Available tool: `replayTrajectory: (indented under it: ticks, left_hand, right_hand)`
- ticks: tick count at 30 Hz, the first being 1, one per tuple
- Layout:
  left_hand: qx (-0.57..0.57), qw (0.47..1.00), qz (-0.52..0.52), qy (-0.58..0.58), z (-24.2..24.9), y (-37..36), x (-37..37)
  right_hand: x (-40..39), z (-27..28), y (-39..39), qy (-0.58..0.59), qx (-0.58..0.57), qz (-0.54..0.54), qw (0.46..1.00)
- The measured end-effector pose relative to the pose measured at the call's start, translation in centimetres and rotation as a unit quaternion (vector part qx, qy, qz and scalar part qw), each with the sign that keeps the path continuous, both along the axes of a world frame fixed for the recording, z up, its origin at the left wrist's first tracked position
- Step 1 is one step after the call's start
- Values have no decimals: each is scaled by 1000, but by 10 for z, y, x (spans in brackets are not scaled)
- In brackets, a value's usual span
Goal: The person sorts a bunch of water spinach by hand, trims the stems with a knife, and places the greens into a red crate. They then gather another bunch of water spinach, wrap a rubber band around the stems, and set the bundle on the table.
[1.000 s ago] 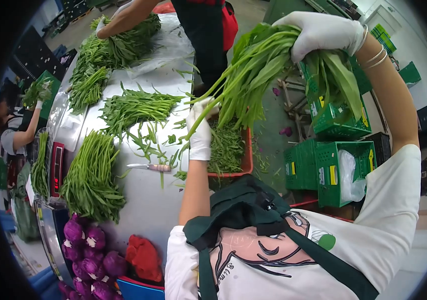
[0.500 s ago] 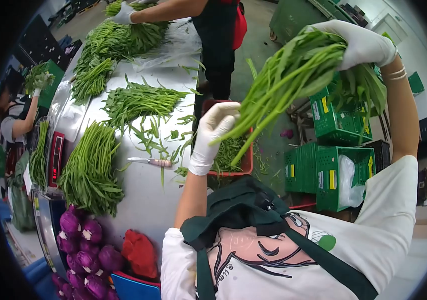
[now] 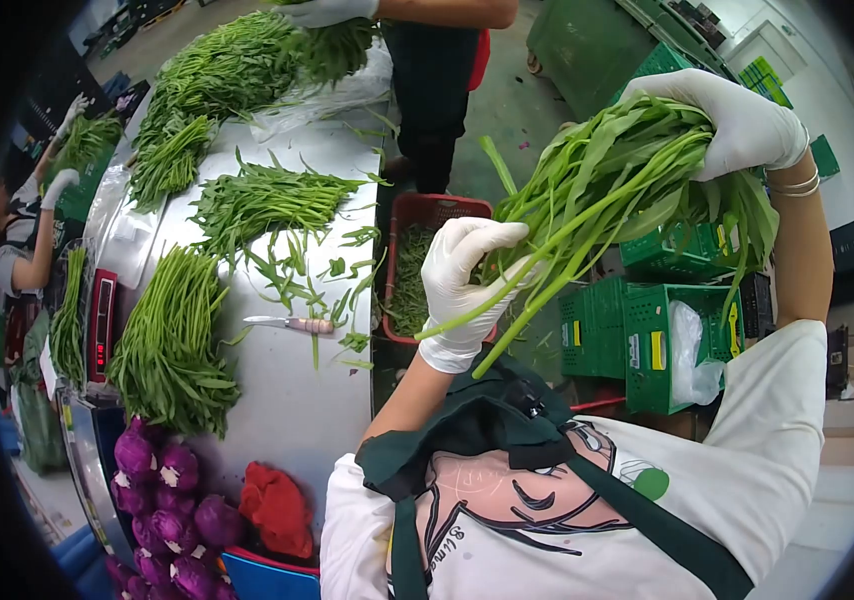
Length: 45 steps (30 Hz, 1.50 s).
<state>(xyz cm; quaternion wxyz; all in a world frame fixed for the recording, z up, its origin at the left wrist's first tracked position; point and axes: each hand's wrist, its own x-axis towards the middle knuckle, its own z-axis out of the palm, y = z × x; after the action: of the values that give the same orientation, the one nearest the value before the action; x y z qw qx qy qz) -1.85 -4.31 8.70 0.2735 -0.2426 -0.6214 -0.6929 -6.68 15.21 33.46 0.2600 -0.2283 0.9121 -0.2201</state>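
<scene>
A loose bunch of water spinach (image 3: 607, 190) hangs in the air in front of me, its leaves drooping on the right and its cut stems pointing down to the left. My right hand (image 3: 737, 120), in a white glove, is closed around its leafy upper part. My left hand (image 3: 467, 285), also gloved, is at the stems with finger and thumb curled in on the greens; exactly which strands they pinch is partly hidden. On the metal table (image 3: 317, 440), a small knife (image 3: 292, 324) with a wooden handle lies among leaf scraps (image 3: 297, 280).
More water spinach lies in a trimmed bundle (image 3: 172, 340), a middle pile (image 3: 267, 205) and a large heap (image 3: 217, 80). Purple onions (image 3: 172, 525), a red cloth (image 3: 277, 510) and a scale (image 3: 102, 325) are nearby. A red crate (image 3: 402, 290) holds trimmings. Green crates (image 3: 652, 350) stand right. Co-workers handle greens.
My left hand has moved right and further in among the stems. My right hand has shifted slightly right and down with the bunch. The red crate shows more fully.
</scene>
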Motion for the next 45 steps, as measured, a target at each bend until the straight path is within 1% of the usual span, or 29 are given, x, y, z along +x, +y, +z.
replayTrajectory:
  ticks: [2, 3, 6, 8, 11, 13, 14, 16, 17, 18, 20, 21, 22, 24, 25, 26, 28, 29, 30, 32, 33, 34, 36, 38, 40, 42, 43, 44, 45]
  left_hand:
    - [36, 999, -15, -29, -2, 1, 4]
    - [38, 999, -3, -28, -2, 2, 5]
    - [-39, 999, -4, 10, 4, 1, 3]
    - [-125, 984, -7, 124, 9, -4, -3]
    - [-240, 962, 24, 127, 8, 0, -3]
    - [-303, 945, 53, 114, -20, 6, -8]
    - [-316, 946, 16, 69, -44, 6, -13]
    - [-244, 965, -25, -95, -113, 8, -22]
    - [-321, 932, -23, -166, -157, 2, -21]
    - [-395, 889, -18, -233, -189, -8, -20]
    - [-465, 808, -147, -333, -208, -26, -16]
    - [-445, 799, -203, -350, -218, -34, -16]
    - [-495, 792, -165, -317, -198, -44, -13]
    - [-513, 786, -115, -325, -162, -62, -17]
    - [-479, 810, -105, -323, -154, -72, -24]
    - [-444, 832, -94, -320, -146, -78, -31]
    - [-252, 929, -74, -260, -106, -74, -37]
    - [-177, 953, -83, -233, -77, -67, -34]
    - [-102, 970, -92, -203, -51, -57, -31]
    - [-34, 973, -175, -147, -22, -36, -25]
    - [-33, 977, -188, -91, -13, -25, -24]
    - [-93, 979, -178, -37, -12, -21, -26]
    - [-170, 970, -167, -37, -4, -19, -16]
    - [-204, 974, -97, -30, -10, -19, -10]
    - [-213, 973, -83, -17, -17, -21, -8]
    - [-256, 966, -21, -31, -41, -22, -7]
    - [-276, 960, 11, -37, -57, -23, -8]
    - [-325, 940, 20, -100, -78, -26, -8]
    - [-362, 923, 3, -132, -99, -31, -8]
  right_hand:
    - [1, 1, -3, -9, -4, 8, 1000]
    - [1, 1, -3, -13, -11, 5, 1000]
    - [1, -2, -1, 2, -5, 3, 1000]
    - [0, -2, 0, 16, 5, 5, 1000]
    - [-1, 1, -1, 15, 13, 7, 1000]
    - [-3, 7, -1, 1, 17, 5, 1000]
    - [-4, 8, 2, 9, 9, -5, 1000]
    - [-5, 11, 15, 27, -9, -26, 999]
    - [-4, 13, 20, 65, 36, -65, 995]
    - [-3, 13, 25, 73, 26, -73, 994]
    - [-5, 8, 37, 85, 11, -88, 992]
    - [-7, 5, 42, 77, 3, -86, 993]
    - [-4, 3, 45, 74, -17, -83, 994]
    - [2, -1, 47, 66, -59, -75, 993]
    - [-1, 0, 42, 34, -69, -29, 997]
    - [0, 0, 38, 24, -72, -31, 997]
    - [8, -2, 31, 7, -79, -35, 996]
    - [10, -3, 28, 11, -86, -27, 996]
    - [12, -4, 24, 1, -68, -12, 998]
    - [13, -4, 17, -17, -31, 18, 999]
    - [13, -5, 15, -8, -22, 38, 999]
    - [13, -6, 15, -7, -27, 44, 999]
    - [14, -7, 16, -4, -37, 54, 998]
    - [18, -8, 16, 6, -11, 64, 998]
    - [23, -10, 16, 13, 4, 67, 998]
    - [25, -14, 17, 22, 7, 68, 997]
    - [25, -11, 22, 47, 7, 73, 996]
    - [27, -9, 24, 43, 1, 47, 998]
    - [29, -7, 25, 37, -5, 22, 999]
